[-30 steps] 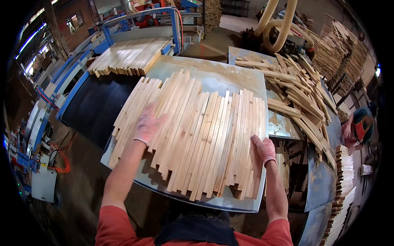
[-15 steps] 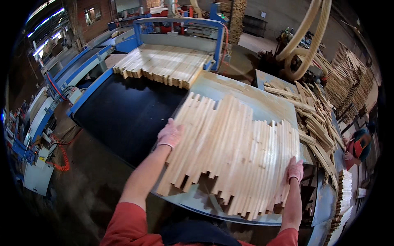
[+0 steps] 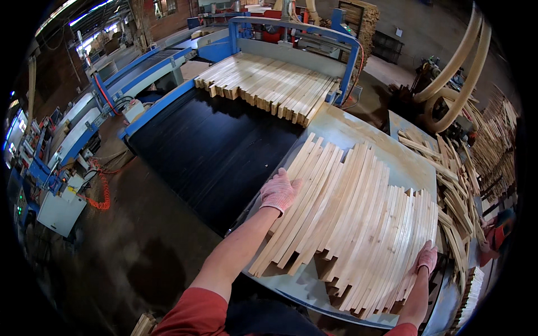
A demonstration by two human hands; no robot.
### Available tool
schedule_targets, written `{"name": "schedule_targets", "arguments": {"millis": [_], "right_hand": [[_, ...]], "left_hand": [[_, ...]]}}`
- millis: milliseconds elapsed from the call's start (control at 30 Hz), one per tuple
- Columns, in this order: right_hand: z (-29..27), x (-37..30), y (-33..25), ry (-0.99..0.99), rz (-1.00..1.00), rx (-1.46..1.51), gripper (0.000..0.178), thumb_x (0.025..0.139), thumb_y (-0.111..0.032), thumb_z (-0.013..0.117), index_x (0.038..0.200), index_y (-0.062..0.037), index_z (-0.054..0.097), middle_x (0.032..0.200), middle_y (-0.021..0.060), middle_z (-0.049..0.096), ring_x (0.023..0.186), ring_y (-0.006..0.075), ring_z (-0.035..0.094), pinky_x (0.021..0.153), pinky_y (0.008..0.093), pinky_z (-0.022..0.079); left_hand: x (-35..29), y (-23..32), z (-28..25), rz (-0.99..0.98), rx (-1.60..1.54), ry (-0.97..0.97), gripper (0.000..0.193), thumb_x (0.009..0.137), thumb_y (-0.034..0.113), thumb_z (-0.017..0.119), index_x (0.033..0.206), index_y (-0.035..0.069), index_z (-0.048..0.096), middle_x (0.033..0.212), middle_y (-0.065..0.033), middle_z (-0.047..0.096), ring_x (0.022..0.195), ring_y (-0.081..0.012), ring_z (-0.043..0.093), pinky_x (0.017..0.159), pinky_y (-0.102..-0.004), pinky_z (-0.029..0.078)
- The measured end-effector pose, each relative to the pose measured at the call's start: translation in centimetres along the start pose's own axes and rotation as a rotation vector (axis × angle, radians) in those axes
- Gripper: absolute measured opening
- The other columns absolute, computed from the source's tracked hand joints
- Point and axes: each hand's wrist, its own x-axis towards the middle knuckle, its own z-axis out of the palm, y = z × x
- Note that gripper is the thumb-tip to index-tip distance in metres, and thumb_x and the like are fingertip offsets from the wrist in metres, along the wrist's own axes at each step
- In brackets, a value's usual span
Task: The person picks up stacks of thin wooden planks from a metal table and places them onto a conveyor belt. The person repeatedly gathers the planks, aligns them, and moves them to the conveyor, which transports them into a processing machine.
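Note:
A wide row of pale wooden strips (image 3: pixel 358 207) lies side by side on a metal table (image 3: pixel 370 134), their ends uneven at both far and near sides. My left hand (image 3: pixel 280 190), in a pinkish knit glove, grips the row's left edge beside the black conveyor belt (image 3: pixel 207 145). At the opposite edge, my right hand (image 3: pixel 427 256) in a matching glove closes against the outermost strip. The row sits between my two hands. Parts of the fingers on both hands are hidden by the wood.
A second batch of wooden strips (image 3: pixel 269 84) rests on the belt's far end, before a blue machine frame (image 3: pixel 297 25). Loose scrap strips (image 3: pixel 448 179) are heaped to the right. Ribbed hoses (image 3: pixel 459 67) hang at the far right. Another person (image 3: pixel 496 235) is at the right edge.
The view has swung left, so the scene sits farther right in the picture. Both hands stay on the row's two edges; the left hand's fingers now curl more over the wood.

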Motion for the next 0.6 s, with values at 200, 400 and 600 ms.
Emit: {"name": "schedule_targets", "arguments": {"millis": [200,400,600], "right_hand": [[0.5,0.6,0.1,0.016,-0.04,-0.001,0.076,0.107,-0.056,0.047,0.149,0.0061,0.053,0.142,0.0324,0.063,0.134,0.046,0.06,0.111,0.0473,0.048],[0.3,-0.4,0.0,0.001,0.022,0.081,0.078,0.106,-0.057,0.048,0.155,0.0043,0.049,0.147,0.0271,0.062,0.134,0.0432,0.061,0.111,0.0461,0.048],[2.1,1.5,0.6,-0.031,0.001,0.184,0.078,0.109,-0.057,0.045,0.155,0.0049,0.048,0.151,0.0265,0.059,0.139,0.0396,0.057,0.116,0.0422,0.044]], "left_hand": [[0.7,-0.9,1.5,0.028,0.025,0.096,0.083,0.103,0.067,0.048,0.152,0.0,0.044,0.137,-0.0216,0.066,0.125,-0.0359,0.067,0.102,-0.0524,0.054],[-0.1,0.2,0.1,-0.023,0.018,-0.042,0.091,0.101,0.072,0.045,0.16,0.004,0.04,0.145,-0.0211,0.063,0.128,-0.0387,0.067,0.102,-0.0534,0.055],[-0.8,-0.4,-1.1,-0.055,-0.06,-0.074,0.092,0.102,0.071,0.045,0.163,0.004,0.036,0.151,-0.0214,0.059,0.134,-0.0375,0.062,0.107,-0.0531,0.052]]}}
